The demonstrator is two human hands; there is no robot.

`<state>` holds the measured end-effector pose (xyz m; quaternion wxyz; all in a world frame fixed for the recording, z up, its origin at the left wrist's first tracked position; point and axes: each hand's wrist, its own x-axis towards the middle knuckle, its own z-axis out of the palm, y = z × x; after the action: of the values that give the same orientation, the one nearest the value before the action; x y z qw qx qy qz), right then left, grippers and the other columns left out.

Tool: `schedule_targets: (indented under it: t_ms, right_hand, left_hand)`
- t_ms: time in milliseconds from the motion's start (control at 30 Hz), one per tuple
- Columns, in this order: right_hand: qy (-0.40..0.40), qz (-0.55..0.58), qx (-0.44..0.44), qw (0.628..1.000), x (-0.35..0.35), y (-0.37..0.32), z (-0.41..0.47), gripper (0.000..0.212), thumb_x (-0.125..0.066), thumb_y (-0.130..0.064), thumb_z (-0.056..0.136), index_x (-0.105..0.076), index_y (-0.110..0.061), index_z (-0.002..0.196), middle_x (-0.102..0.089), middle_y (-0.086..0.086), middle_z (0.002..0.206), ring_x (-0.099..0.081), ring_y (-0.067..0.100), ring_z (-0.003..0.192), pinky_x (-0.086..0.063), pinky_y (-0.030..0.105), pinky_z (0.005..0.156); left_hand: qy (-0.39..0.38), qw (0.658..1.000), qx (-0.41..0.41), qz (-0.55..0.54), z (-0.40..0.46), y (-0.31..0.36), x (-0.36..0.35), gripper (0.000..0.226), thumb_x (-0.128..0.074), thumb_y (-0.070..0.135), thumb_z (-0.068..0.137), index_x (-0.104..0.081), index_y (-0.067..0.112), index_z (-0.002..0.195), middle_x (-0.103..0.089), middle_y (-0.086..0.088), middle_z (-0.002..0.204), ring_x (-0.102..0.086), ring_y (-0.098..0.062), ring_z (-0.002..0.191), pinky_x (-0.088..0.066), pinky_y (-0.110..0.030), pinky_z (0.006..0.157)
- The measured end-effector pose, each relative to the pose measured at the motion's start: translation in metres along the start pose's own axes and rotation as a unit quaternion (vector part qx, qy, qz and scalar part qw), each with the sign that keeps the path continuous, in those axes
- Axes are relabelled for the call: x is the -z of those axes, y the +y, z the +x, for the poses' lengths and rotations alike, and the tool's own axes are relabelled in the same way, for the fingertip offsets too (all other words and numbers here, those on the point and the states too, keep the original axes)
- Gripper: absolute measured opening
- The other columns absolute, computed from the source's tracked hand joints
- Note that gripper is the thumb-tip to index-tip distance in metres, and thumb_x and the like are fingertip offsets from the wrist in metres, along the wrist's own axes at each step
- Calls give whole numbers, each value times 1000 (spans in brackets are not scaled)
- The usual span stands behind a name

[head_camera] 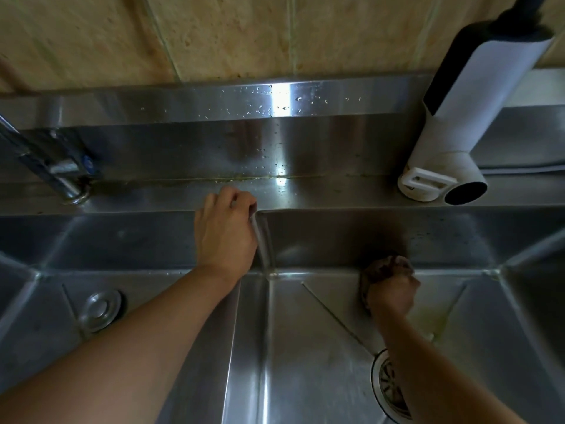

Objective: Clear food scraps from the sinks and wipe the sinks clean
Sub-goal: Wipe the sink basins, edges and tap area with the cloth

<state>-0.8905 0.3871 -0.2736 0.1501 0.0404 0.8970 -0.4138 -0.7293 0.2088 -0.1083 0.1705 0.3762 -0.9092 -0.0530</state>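
Forearms reach in low: left hand (226, 231) curls over the divider (264, 240) btwn sinks, bracing. Right hand (393, 293) clamps a brown scrubber (383, 267) vs the right sink (305, 347) back wall, above the drain strainer (389, 390). Risk: wet steel, left grip slips; yellowish residue (428, 316) near drain gets smeared w/o rinse.

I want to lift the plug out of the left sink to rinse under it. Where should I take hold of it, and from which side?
Probably by the raised knob at the centre of the plug, pinched from straight above. The plug is a flat round disc lying flush in the left sink floor, so its rim offers no grip. The left hand, now resting on the divider, is nearest.
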Motion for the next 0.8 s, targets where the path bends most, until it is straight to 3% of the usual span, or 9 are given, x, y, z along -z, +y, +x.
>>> schedule_targets:
  t_ms: [100,167,233,333,367,433,500,667,800]
  right_hand:
    - [-17,30,57,998,-20,-2,-26,30,-52,-13,93,-54,-7,122,-56,16,117,-53,28,98,-36,23,75]
    - [11,6,84,996,-36,-1,-37,25,-48,-20,96,-52,-10,118,-59,13,109,-55,27,95,-38,27,80]
    - [-46,29,87,995,-49,-4,-45,20,-50,-14,94,-54,-7,112,-61,14,104,-57,30,94,-44,31,83]
    - [-137,-33,266,954,-70,-8,-70,20,-46,8,89,-56,-8,98,-53,16,88,-52,25,73,-45,25,62]
    - [-160,-62,325,930,-78,-7,-80,21,-48,3,90,-57,-10,104,-53,17,98,-54,26,79,-46,29,68]
    - [-251,-211,388,861,-87,0,-99,34,-49,-21,94,-53,-24,127,-39,15,137,-45,33,117,-40,38,96]
    - [-219,-288,390,847,-84,3,-96,40,-42,-31,96,-45,-35,136,-23,10,150,-31,32,129,-30,37,105]
    - [-148,-285,300,898,-39,16,-39,45,-41,-22,97,-39,-30,141,-35,11,140,-37,32,121,-36,36,101]
    - [-95,-308,250,913,-4,33,-7,48,-43,-31,96,-37,-25,143,-32,12,137,-39,32,116,-40,36,96]
  left_hand:
    - [-18,1000,1,12,0,3,3,36,-39,28,85,-62,15,109,-54,-6,115,-43,-27,102,-24,-29,76]
    - [-19,1000,0,15,0,2,2,30,-45,27,88,-61,15,110,-53,-6,115,-43,-26,103,-26,-30,77]
    - [-11,1000,-2,11,2,1,1,26,-50,25,89,-61,15,110,-53,-5,115,-43,-24,103,-26,-29,79]
    - [-3,1000,-4,10,0,0,0,27,-50,26,90,-61,15,111,-53,-5,116,-43,-23,103,-27,-28,79]
    - [-5,1000,-5,13,-1,0,0,27,-50,25,90,-61,14,112,-52,-5,117,-43,-24,103,-27,-29,79]
    - [-12,1000,-10,20,-2,1,1,32,-46,27,89,-60,14,115,-52,-6,117,-43,-24,104,-28,-29,79]
    - [-21,999,-15,26,-1,3,4,40,-38,31,86,-60,14,115,-52,-6,117,-43,-25,105,-26,-28,78]
    - [-24,999,-10,43,2,12,8,25,-57,18,87,-60,18,112,-53,-2,114,-44,-21,105,-23,-27,77]
    - [-21,996,-83,24,0,45,2,44,-57,1,77,-61,19,117,-54,-2,117,-45,-24,110,-21,-29,76]
